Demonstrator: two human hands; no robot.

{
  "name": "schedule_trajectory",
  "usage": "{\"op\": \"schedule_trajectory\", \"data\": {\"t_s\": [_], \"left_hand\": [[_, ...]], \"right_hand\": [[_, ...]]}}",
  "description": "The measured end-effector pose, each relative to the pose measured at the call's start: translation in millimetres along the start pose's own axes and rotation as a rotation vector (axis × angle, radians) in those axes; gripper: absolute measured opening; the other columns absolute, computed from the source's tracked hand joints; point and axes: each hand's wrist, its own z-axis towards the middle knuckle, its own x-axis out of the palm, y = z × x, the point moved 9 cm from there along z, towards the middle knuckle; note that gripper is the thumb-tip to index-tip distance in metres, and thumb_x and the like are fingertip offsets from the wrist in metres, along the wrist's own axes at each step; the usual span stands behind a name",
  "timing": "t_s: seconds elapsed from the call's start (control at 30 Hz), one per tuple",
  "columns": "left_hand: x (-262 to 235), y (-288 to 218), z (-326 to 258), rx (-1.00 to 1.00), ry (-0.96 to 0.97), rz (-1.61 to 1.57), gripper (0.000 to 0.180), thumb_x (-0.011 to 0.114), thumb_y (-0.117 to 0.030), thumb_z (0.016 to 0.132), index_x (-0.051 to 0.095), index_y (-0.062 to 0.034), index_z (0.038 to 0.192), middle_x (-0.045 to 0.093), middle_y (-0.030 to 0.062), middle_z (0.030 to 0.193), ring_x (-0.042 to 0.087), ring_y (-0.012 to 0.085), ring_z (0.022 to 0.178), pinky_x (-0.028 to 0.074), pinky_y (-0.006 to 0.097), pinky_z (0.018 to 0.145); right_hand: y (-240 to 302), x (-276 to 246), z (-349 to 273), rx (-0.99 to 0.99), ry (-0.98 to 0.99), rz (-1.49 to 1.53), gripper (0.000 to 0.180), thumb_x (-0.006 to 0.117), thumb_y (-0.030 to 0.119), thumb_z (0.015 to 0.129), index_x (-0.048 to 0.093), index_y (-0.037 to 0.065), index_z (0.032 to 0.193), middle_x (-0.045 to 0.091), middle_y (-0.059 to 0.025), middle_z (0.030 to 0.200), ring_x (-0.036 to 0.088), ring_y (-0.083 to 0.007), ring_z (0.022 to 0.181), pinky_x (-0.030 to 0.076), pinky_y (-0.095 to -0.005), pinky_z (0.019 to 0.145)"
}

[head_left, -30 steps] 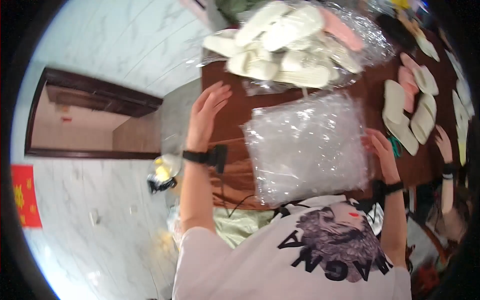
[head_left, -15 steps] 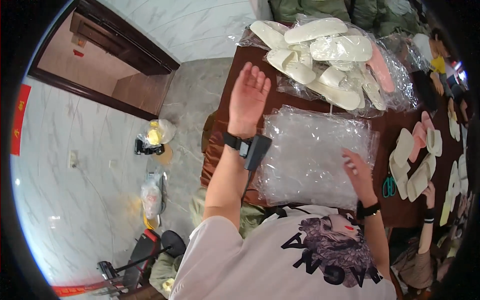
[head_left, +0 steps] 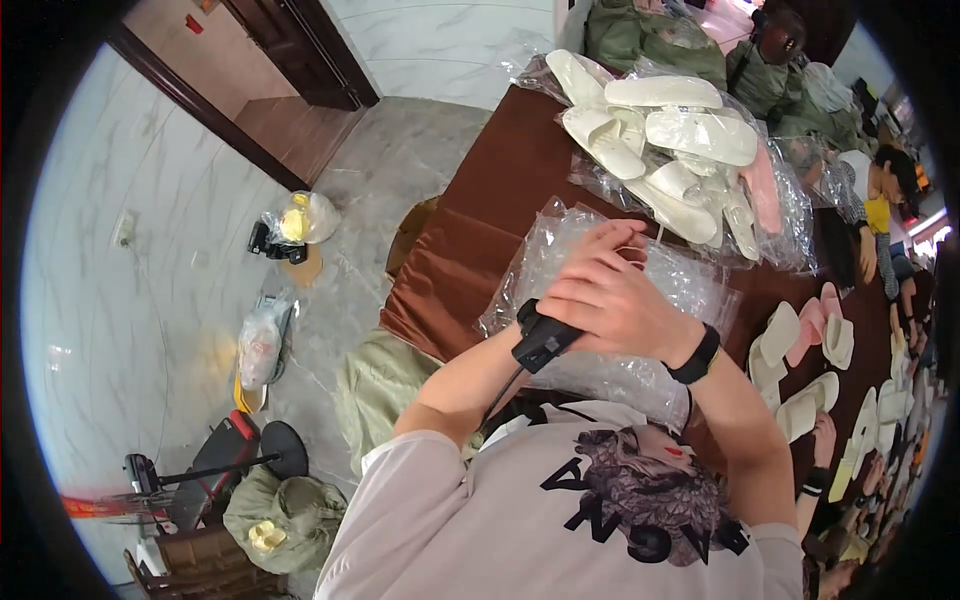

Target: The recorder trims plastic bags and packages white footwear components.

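Note:
Above a stack of clear plastic bags on the brown-covered table, my two hands overlap. My right hand lies across the back of my left hand, its fingers stretched out near the black device strapped on my left wrist. From under it the fingers of my left hand show, loosely bent and pointing right; the rest is covered. I see nothing held in either hand. Just beyond them is a heap of white slippers in clear plastic, with a pink slipper at its right side.
More white slippers and pink ones lie on the table at the right, where another person's hand reaches in. Green sacks stand behind. On the floor at left are bagged items and a green sack.
My left hand has turned over from palm up and moved right. My right hand has moved left and up onto it. The view has shifted, and the other person's hand is still by the slippers.

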Motion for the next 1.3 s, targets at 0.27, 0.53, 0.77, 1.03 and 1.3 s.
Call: {"op": "schedule_trajectory", "data": {"t_s": [0.27,0.53,0.77,1.03,1.3], "left_hand": [[9.6,-8.3,-10.4,0.156,0.248,-0.454,0.042,0.047,-0.022,0.101,0.042,-0.0006,0.137,0.058,0.0062,0.112,0.057,0.0163,0.103,0.046,0.031,0.096],[-11.9,-62.0,-66.7,0.639,-0.170,0.033,0.034,0.045,-0.018,0.102,0.047,-0.0020,0.131,0.059,0.0046,0.104,0.056,0.0148,0.096,0.047,0.030,0.091],[-56.4,-24.6,-71.3,0.284,0.290,-0.891,0.021,0.045,-0.020,0.101,0.058,-0.0079,0.112,0.057,0.0009,0.093,0.053,0.0137,0.085,0.046,0.026,0.076],[-101.0,-12.9,-133.7,0.494,0.047,-0.700,0.022,0.046,-0.020,0.101,0.057,-0.0074,0.115,0.056,0.0011,0.094,0.053,0.0140,0.086,0.046,0.026,0.077],[-140.7,9.6,-185.3,0.604,-0.217,-0.522,0.023,0.047,-0.021,0.101,0.056,-0.0069,0.117,0.056,0.0013,0.094,0.053,0.0143,0.086,0.046,0.026,0.078]], "right_hand": [[-13.4,-0.1,55.8,-0.042,0.251,0.151,0.032,0.065,0.040,0.080,0.069,0.009,0.081,0.065,-0.0058,0.085,0.055,-0.0246,0.102,0.044,-0.0399,0.084],[-16.3,10.9,68.2,0.097,0.245,0.655,0.025,0.064,0.022,0.081,0.071,0.009,0.100,0.068,-0.0077,0.094,0.058,-0.0245,0.098,0.046,-0.0369,0.085],[34.0,59.0,75.6,-0.182,0.407,0.683,0.036,0.074,0.022,0.077,0.071,0.011,0.111,0.064,-0.0053,0.106,0.051,-0.0254,0.106,0.041,-0.0363,0.095],[49.6,135.9,90.9,-0.058,0.658,0.828,0.042,0.071,0.039,0.078,0.072,0.005,0.102,0.068,-0.0092,0.090,0.057,-0.0233,0.092,0.046,-0.0330,0.081],[57.4,191.2,82.0,-0.017,0.838,0.867,0.043,0.072,0.040,0.078,0.071,0.006,0.104,0.065,-0.0103,0.093,0.058,-0.0248,0.094,0.045,-0.0336,0.083]]}}
